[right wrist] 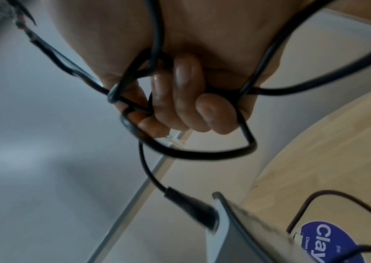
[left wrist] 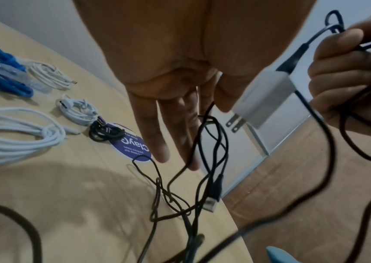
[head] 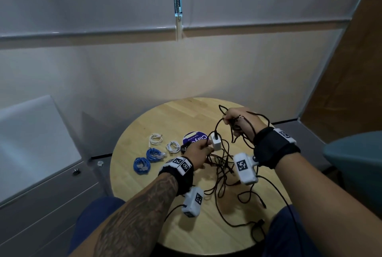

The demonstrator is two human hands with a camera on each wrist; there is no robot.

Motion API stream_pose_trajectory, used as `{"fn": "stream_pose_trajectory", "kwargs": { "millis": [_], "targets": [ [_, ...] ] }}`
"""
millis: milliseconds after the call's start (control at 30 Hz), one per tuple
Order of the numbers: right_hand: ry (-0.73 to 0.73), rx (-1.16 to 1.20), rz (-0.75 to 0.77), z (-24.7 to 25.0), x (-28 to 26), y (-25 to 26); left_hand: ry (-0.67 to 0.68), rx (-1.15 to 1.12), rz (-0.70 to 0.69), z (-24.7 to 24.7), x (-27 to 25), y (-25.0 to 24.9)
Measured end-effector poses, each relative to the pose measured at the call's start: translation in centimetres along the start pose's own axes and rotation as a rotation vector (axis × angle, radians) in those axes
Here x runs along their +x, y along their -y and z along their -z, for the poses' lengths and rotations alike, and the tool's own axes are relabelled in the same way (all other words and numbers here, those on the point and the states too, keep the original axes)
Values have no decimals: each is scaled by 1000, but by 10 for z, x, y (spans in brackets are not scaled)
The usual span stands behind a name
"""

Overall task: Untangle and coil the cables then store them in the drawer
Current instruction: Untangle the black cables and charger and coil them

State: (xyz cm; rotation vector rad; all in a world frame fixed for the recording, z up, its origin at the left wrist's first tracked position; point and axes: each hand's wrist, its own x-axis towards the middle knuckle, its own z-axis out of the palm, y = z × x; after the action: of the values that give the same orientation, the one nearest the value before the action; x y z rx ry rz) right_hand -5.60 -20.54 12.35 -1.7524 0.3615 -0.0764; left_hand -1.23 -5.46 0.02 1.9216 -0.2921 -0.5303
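A tangle of black cables [head: 223,166] lies on the round wooden table [head: 165,122]. My right hand [head: 239,120] is raised above it and grips several loops of black cable [right wrist: 202,153] in its curled fingers [right wrist: 186,99]. A white charger plug [head: 216,142] hangs from one of those cables. My left hand [head: 199,149] reaches to the charger [left wrist: 263,99] with straight fingers [left wrist: 153,133]; one fingertip touches it, and black strands run between the fingers. Two blue coils [head: 141,166], two white coils [head: 156,139] and a small black coil [left wrist: 104,131] lie at the table's left.
A round purple sticker [head: 195,138] sits beside the coils. A grey drawer cabinet [head: 41,205] with a lock [head: 76,172] stands left of the table, its drawers closed. A teal chair [head: 355,163] is at the right. Loose black cable ends trail over the table's near edge.
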Motion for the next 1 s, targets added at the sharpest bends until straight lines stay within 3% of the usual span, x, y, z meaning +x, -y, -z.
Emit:
{"fn": "stream_pose_trajectory", "kwargs": {
  "millis": [200, 333, 467, 533, 600, 700, 833, 933, 1000],
  "targets": [
    [64, -26, -7, 0, 0, 0, -55, 24, 46, 3, 4, -1],
    [30, -71, -30, -1, 8, -2, -71, 68, -65, 8, 7, -4],
    [8, -92, -36, -3, 13, -3, -228, -117, -254, 16, 1, -24],
    [19, -79, -2, -5, 14, -4, -137, -278, -276, 17, -5, -43],
    [39, -38, 55, -6, 14, -6, -59, -244, -274, 19, -9, -57],
    [66, 118, 93, -10, 18, -16, -141, -369, -223, 30, -6, -60],
    [11, 210, -145, -6, 28, -55, -210, -679, -145, 65, -1, -58],
    [-54, -10, -304, 0, 24, -88, -215, -691, -150, 83, -3, -61],
    [-60, -265, -321, 1, 18, -99, -194, -717, -164, 88, -6, -66]
  ]
}}
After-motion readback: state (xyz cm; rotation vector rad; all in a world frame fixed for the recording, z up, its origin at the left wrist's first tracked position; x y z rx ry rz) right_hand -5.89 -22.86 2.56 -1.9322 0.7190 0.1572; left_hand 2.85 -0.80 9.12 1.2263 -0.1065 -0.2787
